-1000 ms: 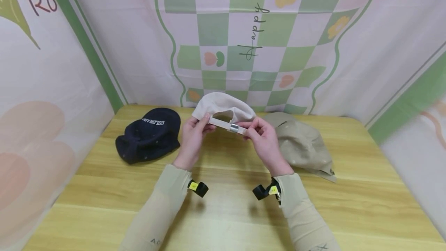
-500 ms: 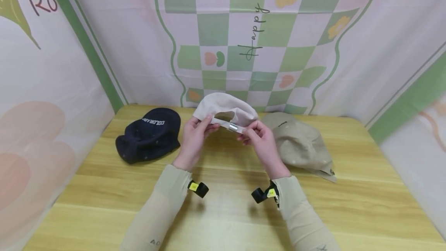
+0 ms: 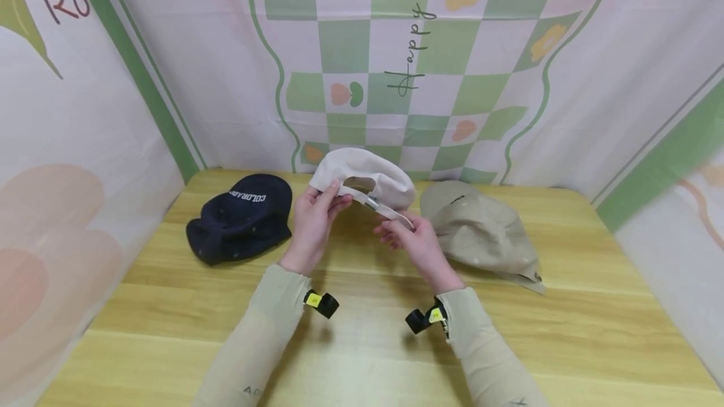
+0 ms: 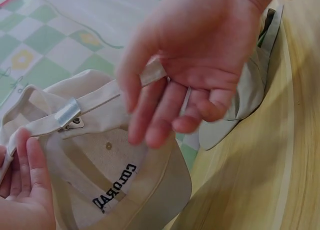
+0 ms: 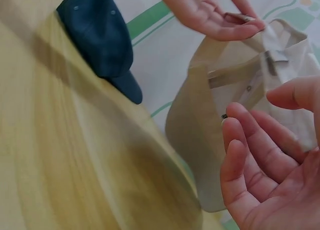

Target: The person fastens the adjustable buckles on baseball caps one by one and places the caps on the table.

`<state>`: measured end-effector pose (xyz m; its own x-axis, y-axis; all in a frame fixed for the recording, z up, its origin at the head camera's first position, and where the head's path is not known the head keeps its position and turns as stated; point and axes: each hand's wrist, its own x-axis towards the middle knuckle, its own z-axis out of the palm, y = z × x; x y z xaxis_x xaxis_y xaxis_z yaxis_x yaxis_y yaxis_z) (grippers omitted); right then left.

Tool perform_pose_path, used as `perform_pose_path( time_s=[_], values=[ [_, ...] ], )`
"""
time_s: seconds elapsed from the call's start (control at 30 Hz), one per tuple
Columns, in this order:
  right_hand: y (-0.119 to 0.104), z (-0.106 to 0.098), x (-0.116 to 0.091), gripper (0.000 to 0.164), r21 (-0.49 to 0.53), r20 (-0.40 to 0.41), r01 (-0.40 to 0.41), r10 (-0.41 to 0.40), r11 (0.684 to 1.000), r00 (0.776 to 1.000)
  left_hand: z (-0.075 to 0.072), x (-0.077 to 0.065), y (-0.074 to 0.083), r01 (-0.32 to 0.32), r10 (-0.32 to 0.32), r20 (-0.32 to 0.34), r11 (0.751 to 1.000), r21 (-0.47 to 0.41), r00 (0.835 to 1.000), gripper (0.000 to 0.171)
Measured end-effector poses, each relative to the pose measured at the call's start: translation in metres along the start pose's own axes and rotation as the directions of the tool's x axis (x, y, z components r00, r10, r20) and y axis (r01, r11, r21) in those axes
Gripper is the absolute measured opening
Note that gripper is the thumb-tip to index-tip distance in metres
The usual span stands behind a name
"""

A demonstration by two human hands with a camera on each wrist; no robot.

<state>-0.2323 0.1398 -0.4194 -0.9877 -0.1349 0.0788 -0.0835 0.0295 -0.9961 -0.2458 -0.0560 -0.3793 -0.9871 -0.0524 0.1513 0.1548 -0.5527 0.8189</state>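
Note:
Between the hands, a light beige baseball cap (image 3: pixel 362 165) is held up with its back opening and strap towards me. My left hand (image 3: pixel 311 225) pinches the cap's back edge at the left end of the strap. The strap (image 4: pixel 100 98) runs through a silver metal buckle (image 4: pixel 67 114). Its loose tail lies across my right hand (image 3: pixel 415 247), between thumb and fingers. In the right wrist view the right thumb (image 5: pixel 295 93) stands apart from the loosely bent fingers. Inside the crown, the left wrist view shows the reversed lettering "COLORADO" in part.
A navy cap (image 3: pixel 243 218) lettered in white lies on the wooden table (image 3: pixel 362 344) to the left. To the right, close beside my right hand, lies a khaki cap (image 3: pixel 486 237). A patterned cloth (image 3: pixel 396 49) hangs behind the table.
My right hand has moved slightly down and left, and its fingers have loosened from the strap's tail. The strap now slants down from the cap. My left hand keeps its hold.

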Motion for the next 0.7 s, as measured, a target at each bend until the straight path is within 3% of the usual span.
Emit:
perform_pose_path(
  time_s=[0.23,0.37,0.57,0.7],
  values=[
    [0.011,0.006,0.002,0.028,-0.078,0.026,0.009,-0.007,0.997,1.000,0.000,0.000,0.000,-0.004,0.004,0.007,1.000,-0.019,1.000,0.017],
    [0.008,0.008,0.000,0.027,-0.057,0.015,0.030,-0.029,0.998,0.999,-0.001,0.000,0.000,-0.004,0.005,0.017,1.000,-0.019,1.000,0.019],
    [0.001,0.008,-0.001,0.039,0.105,0.003,0.052,-0.053,0.993,0.999,-0.003,-0.001,-0.003,-0.010,0.010,0.016,1.000,-0.011,1.000,0.019],
    [-0.004,0.009,0.000,0.036,0.292,-0.052,0.068,-0.055,0.954,0.997,-0.003,-0.002,-0.007,-0.002,0.002,0.017,1.000,0.010,1.000,0.018]
  ],
)
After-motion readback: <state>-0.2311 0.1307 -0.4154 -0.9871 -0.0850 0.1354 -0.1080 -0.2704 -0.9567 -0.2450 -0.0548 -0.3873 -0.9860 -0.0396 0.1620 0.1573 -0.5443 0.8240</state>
